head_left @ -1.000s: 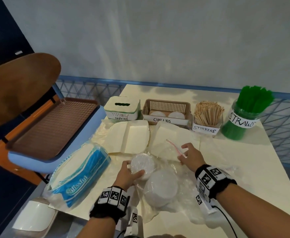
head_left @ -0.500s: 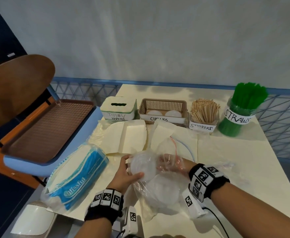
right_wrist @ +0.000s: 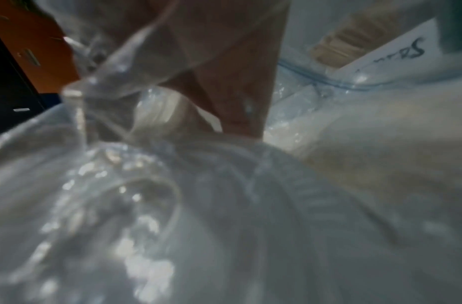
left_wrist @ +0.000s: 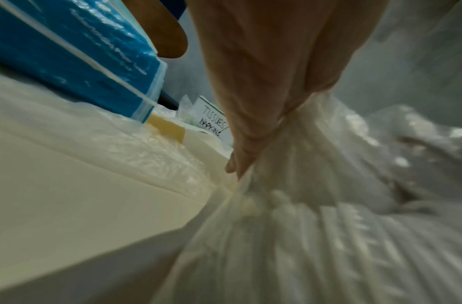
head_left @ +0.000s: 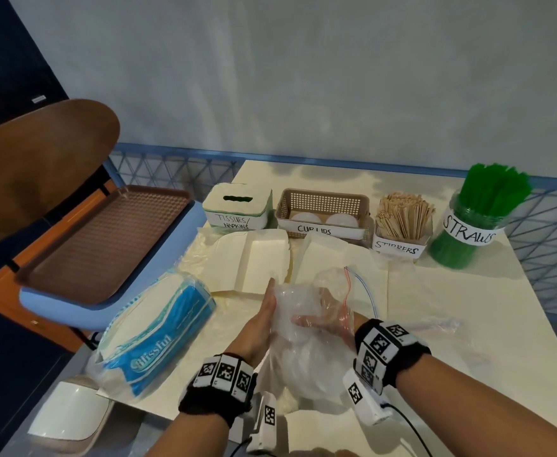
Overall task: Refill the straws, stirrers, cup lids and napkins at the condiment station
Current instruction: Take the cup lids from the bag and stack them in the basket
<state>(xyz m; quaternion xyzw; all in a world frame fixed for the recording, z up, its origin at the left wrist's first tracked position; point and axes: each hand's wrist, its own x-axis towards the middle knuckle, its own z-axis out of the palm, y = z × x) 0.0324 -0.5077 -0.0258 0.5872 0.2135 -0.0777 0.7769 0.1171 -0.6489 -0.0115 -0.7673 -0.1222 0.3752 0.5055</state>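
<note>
right hand (head_left: 323, 319) plunged wrist-deep in a clear zip bag (head_left: 307, 351), fingers curled toward a stack of clear cup lids (head_left: 298, 301) near the bag's mouth, though whether clamped on it cannot be told through the crinkled film. left hand (head_left: 260, 324) outside, flat with fingers straight, pressed along the bag's left flank. bag lifted off the tabletop (head_left: 435, 308), red-and-blue zip seam gaping on the far side.

best done by keeping the left palm firm against the film so the stack slides out whole (loose lids likely to fan apart and snag on the seam), then drawing straight back through the mouth.

beyond: brown basket (head_left: 323, 211) marked cup lids, only two lids showing inside, flanked by tissue box (head_left: 237, 206), stirrers (head_left: 402, 216) and green straws (head_left: 488, 196). blue napkin pack (head_left: 158, 328) lying to the left.
</note>
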